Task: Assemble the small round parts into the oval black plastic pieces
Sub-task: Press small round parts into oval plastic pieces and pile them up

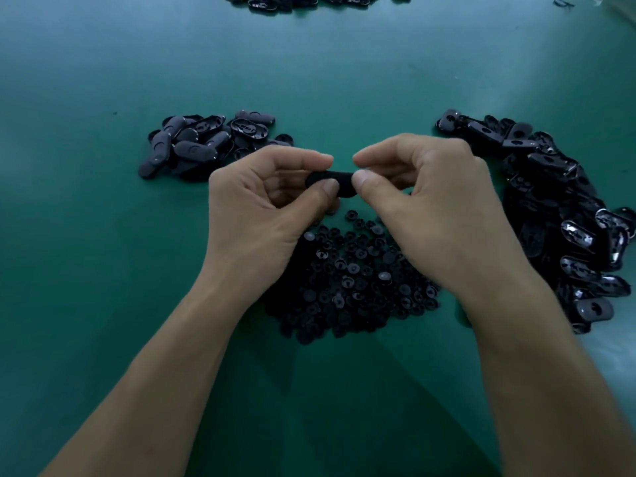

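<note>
Between my two hands, above the table's middle, sits one oval black plastic piece (339, 182). My left hand (265, 201) pinches its left end between thumb and curled fingers. My right hand (423, 201) pinches its right end the same way. My fingers hide most of the piece, so I cannot tell whether a round part sits in it. Below my hands lies a heap of small round black parts (354, 284). A long pile of oval black pieces (550, 208) lies at the right. A smaller pile of oval pieces (206, 142) lies at the upper left.
The green table surface (103, 270) spreads all around. A further pile of black pieces (309, 0) shows at the far top edge. A small dark scrap (562, 2) lies at the top right.
</note>
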`<action>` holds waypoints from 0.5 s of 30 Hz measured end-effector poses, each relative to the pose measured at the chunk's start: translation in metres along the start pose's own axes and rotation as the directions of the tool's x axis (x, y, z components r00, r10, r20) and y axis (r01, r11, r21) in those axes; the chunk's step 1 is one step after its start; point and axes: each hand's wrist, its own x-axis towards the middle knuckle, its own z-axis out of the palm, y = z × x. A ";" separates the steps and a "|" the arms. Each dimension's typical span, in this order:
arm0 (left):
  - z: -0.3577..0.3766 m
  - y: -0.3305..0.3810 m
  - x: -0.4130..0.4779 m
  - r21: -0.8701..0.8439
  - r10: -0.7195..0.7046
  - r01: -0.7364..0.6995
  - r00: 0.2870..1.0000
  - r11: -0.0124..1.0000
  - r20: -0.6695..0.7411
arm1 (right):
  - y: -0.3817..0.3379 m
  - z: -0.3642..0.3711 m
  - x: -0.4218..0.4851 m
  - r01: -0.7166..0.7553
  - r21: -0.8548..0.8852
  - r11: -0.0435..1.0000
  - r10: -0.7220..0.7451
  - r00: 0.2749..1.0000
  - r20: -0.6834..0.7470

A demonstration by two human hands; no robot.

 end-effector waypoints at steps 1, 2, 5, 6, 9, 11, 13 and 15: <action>0.000 0.000 0.000 0.009 0.008 -0.008 1.000 1.000 -0.006 | 0.003 0.000 0.000 -0.023 -0.089 0.996 0.021 0.999 -0.031; 0.000 0.000 0.000 0.022 0.016 -0.016 1.000 1.000 -0.006 | 0.006 -0.001 -0.001 -0.050 -0.177 0.983 0.041 0.998 -0.055; 0.000 0.002 -0.001 0.063 0.026 -0.027 1.000 0.998 0.014 | 0.013 -0.006 -0.001 -0.152 -0.323 0.934 0.136 0.988 -0.071; 0.000 0.002 -0.001 0.071 0.025 -0.026 1.000 0.997 0.017 | 0.015 -0.006 -0.001 -0.182 -0.335 0.924 0.172 0.983 -0.061; -0.001 0.001 -0.001 0.093 0.014 -0.015 1.000 0.996 0.013 | 0.018 -0.002 0.000 -0.237 -0.313 0.920 0.240 0.970 -0.029; -0.002 0.001 -0.001 0.099 0.007 -0.008 1.000 0.995 0.005 | 0.019 0.001 0.000 -0.245 -0.284 0.927 0.243 0.969 -0.042; -0.002 0.001 -0.001 0.095 0.006 -0.006 1.000 0.995 -0.004 | 0.020 0.003 0.000 -0.234 -0.267 0.935 0.227 0.972 -0.056; -0.002 0.001 -0.001 0.096 0.016 -0.015 1.000 0.995 -0.015 | 0.020 0.004 0.000 -0.211 -0.247 0.946 0.204 0.977 -0.054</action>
